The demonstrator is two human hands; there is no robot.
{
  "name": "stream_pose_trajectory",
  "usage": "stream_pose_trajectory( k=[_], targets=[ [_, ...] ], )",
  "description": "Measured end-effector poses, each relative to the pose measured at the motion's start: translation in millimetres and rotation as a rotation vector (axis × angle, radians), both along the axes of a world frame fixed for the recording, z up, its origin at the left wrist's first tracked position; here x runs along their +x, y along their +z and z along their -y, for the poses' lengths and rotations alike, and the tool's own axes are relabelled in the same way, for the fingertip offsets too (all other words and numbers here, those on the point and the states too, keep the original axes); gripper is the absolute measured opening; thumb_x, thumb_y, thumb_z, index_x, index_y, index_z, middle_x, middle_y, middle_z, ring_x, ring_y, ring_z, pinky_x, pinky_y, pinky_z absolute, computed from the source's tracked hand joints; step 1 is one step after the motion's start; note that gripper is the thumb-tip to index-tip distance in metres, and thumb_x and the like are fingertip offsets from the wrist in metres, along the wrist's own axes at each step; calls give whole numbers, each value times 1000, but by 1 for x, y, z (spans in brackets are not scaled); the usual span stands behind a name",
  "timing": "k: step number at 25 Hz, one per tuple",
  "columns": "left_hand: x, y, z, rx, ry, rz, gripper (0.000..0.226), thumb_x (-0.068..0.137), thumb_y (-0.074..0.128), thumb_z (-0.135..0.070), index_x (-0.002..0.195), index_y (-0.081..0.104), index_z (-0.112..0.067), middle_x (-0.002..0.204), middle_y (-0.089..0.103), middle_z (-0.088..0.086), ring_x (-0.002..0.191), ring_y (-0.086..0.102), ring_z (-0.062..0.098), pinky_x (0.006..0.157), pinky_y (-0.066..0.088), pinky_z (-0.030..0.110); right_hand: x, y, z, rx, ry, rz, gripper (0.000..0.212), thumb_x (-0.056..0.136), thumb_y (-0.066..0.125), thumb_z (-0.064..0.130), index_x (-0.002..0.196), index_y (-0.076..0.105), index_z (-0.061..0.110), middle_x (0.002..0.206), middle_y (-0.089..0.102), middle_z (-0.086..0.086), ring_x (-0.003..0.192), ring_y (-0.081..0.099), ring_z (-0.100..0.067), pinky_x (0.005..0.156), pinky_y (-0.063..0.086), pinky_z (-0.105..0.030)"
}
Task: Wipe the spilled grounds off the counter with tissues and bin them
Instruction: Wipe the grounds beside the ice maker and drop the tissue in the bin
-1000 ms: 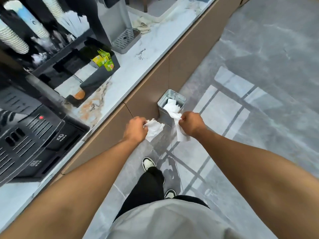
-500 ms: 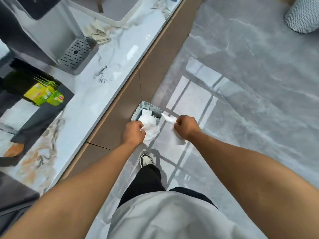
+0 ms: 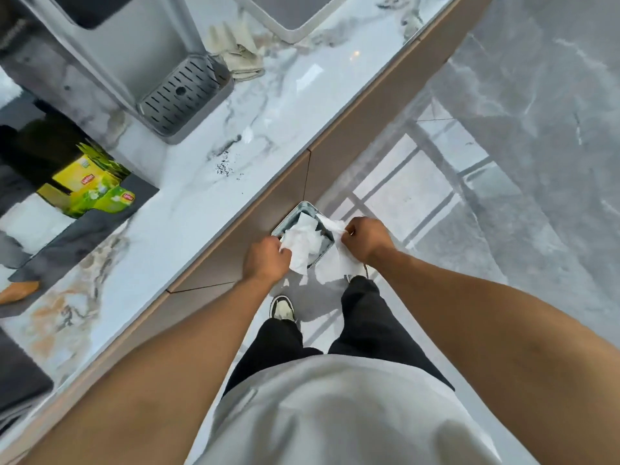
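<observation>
A small metal bin [image 3: 291, 216] stands on the floor against the cabinet front. My left hand [image 3: 265, 261] is closed on a crumpled white tissue [image 3: 300, 245] that hangs over the bin's opening. My right hand [image 3: 364, 238] grips a second white tissue [image 3: 335, 268], which dangles beside the bin's right edge. A small patch of dark grounds [image 3: 224, 166] lies on the white marble counter [image 3: 188, 203] near its front edge.
A grey machine with a slotted drip tray [image 3: 183, 95] stands on the counter, with a folded cloth [image 3: 240, 57] behind it. Yellow-green tea boxes [image 3: 89, 184] sit in a black organiser at left. My feet [image 3: 282, 307] are on the grey floor below the bin.
The view has swung along the counter, so the bin is seen from above. Both hands with their tissues have come over and beside the bin's opening.
</observation>
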State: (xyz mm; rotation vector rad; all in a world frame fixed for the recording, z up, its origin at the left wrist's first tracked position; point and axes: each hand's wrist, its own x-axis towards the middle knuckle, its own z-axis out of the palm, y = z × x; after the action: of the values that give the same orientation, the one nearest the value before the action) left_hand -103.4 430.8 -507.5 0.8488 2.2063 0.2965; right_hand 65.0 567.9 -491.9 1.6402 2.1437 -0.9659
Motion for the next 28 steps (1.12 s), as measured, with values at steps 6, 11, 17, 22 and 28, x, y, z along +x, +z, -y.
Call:
stream_pose_trajectory(
  k=[6,11,17,22,28],
  targets=[
    [22,-35,-34,-45,398,-29,13,79,54,-13,71,57,-3,75,63,19,75,58,39,63,45,34,-32,-44,-67,-128,317,-14,21,81,53,14,91,71,8,98,71,-15,94,63,-34,80,53,-33],
    [55,-94,-62,-63,697,-19,17,78,55,-7,91,66,-6,93,71,18,92,63,40,78,49,35,-38,-115,-101,-221,453,5,24,79,49,14,86,72,9,94,71,-14,89,65,-32,77,58,-37],
    [74,-184,-60,-68,882,27,9,79,55,-8,87,59,-7,86,69,12,84,60,34,69,47,33,-41,-209,-99,-262,412,18,24,83,49,20,93,69,12,97,72,-13,87,68,-33,78,59,-41],
    [79,-268,-66,-44,921,63,8,79,53,-8,83,58,-3,83,66,13,79,58,32,63,45,36,-43,-296,-95,-217,400,48,16,85,51,22,83,67,18,90,71,-6,83,63,-25,67,46,-27],
    [71,-335,-90,-24,932,63,7,78,53,-9,82,57,-5,85,63,13,78,55,32,66,42,34,-57,-366,-101,-142,372,25,19,85,52,24,93,68,18,99,72,-6,91,65,-27,74,50,-28]
  ],
)
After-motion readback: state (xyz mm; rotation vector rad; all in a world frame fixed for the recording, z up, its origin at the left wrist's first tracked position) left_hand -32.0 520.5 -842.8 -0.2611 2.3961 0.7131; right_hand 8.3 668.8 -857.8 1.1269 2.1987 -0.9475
